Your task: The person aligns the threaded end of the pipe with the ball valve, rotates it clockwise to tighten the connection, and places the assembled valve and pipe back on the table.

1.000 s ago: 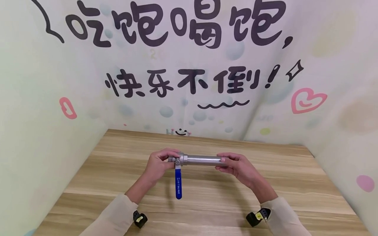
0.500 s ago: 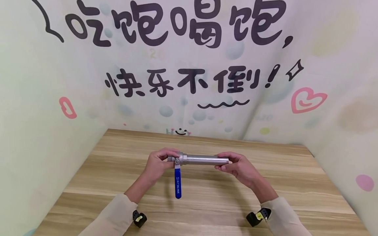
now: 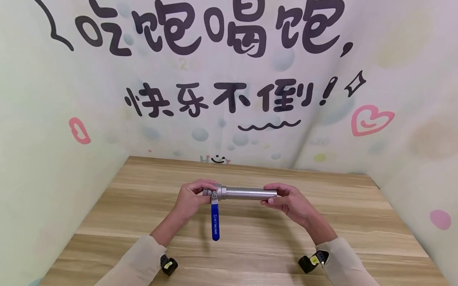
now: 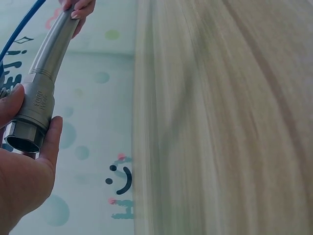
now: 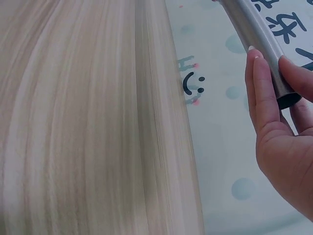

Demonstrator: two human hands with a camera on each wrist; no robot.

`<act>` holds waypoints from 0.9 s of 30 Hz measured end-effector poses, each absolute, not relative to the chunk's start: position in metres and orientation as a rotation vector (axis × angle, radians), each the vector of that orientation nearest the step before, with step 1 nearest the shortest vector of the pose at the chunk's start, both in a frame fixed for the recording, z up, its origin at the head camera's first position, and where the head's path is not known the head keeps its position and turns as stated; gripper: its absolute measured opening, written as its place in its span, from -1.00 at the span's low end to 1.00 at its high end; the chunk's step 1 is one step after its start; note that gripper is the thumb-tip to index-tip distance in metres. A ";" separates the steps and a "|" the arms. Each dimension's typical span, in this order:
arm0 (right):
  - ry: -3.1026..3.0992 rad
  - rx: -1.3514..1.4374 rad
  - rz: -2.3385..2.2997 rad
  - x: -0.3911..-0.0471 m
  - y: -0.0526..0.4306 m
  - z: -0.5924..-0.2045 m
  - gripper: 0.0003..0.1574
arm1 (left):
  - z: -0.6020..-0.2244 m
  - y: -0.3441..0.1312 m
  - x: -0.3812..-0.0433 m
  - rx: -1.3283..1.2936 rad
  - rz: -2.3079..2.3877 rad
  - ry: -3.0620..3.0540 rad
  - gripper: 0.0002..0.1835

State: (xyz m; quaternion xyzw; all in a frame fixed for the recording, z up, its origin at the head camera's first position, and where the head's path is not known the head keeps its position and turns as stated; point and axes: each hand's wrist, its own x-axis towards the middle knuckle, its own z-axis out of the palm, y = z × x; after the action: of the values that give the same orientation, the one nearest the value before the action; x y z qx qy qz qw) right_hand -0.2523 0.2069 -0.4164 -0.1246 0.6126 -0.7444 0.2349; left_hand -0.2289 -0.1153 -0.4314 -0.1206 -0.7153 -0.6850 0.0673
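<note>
A steel ball valve (image 3: 218,191) with a long blue lever (image 3: 215,222) is joined to a straight steel pipe (image 3: 247,193), held level above the table. My left hand (image 3: 189,200) grips the valve body at its outer end, thumb and fingers on opposite sides. In the left wrist view the hexagonal open mouth of the valve (image 4: 36,115) faces the camera, with raised lettering on the body. My right hand (image 3: 291,202) holds the pipe's free end between thumb and fingers. That pipe end is hollow, as the right wrist view shows. The lever hangs toward me.
The wood-grain table (image 3: 150,174) spreads beneath both hands, and their shadows fall on it. Pale printed walls (image 3: 200,135) with black writing rise at the back and both sides. A black wrist camera (image 3: 169,265) sits at each cuff.
The right thumb has slid from the top of the pipe down to its near lower side, baring the pipe's end. The left hand keeps its grip on the valve.
</note>
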 end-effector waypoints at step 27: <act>1.688 -0.345 -2.020 -0.254 0.207 -0.418 -0.65 | -0.434 -0.116 -0.230 -0.396 -2.073 -2.159 -0.75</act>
State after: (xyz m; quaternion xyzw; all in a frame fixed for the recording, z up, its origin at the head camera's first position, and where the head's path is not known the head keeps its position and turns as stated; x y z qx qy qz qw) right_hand -0.2537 0.2073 -0.4178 -0.1260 0.6171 -0.7385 0.2407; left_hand -0.2299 -0.1165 -0.4336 -0.1309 -0.7139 -0.6852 0.0612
